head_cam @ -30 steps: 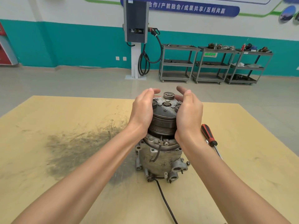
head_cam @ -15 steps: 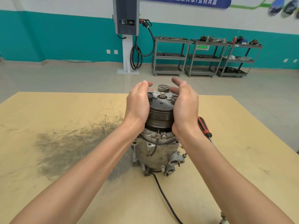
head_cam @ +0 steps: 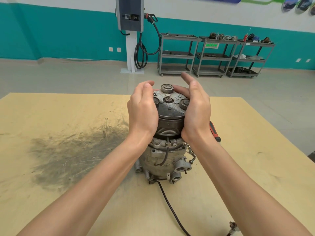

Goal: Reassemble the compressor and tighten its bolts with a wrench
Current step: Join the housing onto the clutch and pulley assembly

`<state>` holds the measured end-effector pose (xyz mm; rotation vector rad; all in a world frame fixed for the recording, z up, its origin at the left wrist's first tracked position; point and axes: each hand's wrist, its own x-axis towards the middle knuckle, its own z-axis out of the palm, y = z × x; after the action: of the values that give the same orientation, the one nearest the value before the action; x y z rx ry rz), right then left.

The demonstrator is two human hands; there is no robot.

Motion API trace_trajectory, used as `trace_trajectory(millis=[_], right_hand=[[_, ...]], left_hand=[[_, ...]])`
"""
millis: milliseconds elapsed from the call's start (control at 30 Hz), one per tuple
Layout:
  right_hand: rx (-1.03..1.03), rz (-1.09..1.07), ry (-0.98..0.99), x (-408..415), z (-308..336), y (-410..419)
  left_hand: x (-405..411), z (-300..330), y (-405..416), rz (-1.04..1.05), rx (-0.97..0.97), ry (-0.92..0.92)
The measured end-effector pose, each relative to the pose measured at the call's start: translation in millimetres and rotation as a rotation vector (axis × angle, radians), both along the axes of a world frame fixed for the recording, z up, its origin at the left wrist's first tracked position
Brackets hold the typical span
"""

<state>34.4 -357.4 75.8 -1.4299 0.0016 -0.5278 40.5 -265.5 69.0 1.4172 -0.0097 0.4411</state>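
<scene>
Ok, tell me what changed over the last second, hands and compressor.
Little moved. The right hand has lifted its forefinger off the pulley and straightened it; its palm still presses the right side. The left hand stays cupped on the left side. The compressor stands upright in the same spot on the table, and the screwdriver lies unmoved behind the right wrist. The camera tilted slightly.

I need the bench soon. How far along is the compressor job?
Done: the pulley sits on the compressor, centre nut in place. In hand: the left hand and right hand cup the pulley's sides. Left: tightening bolts; no wrench shows, only a screwdriver on the table.
</scene>
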Motion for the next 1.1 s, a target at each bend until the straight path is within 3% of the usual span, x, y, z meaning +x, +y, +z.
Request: trace_trajectory(millis=[433, 667, 800, 933, 1100], right_hand=[[-0.012, -0.078, 0.113, 2, 5, 6], [0.104, 0.178, 0.242, -1, 13, -16], [0.051, 0.265, 0.287, 1, 15, -28], [0.045, 0.276, 0.274, 2, 13, -24], [-0.006, 0.212, 0.162, 1, 6, -14]], left_hand=[[5, 8, 7, -0.126, 0.015, 0.103], [7, 9, 14, -0.216, 0.037, 0.129], [10, 9, 19, -0.277, 0.010, 0.166], [10, 13, 18, -0.287, 0.006, 0.211], [10, 11, 10, -0.175, 0.037, 0.138]])
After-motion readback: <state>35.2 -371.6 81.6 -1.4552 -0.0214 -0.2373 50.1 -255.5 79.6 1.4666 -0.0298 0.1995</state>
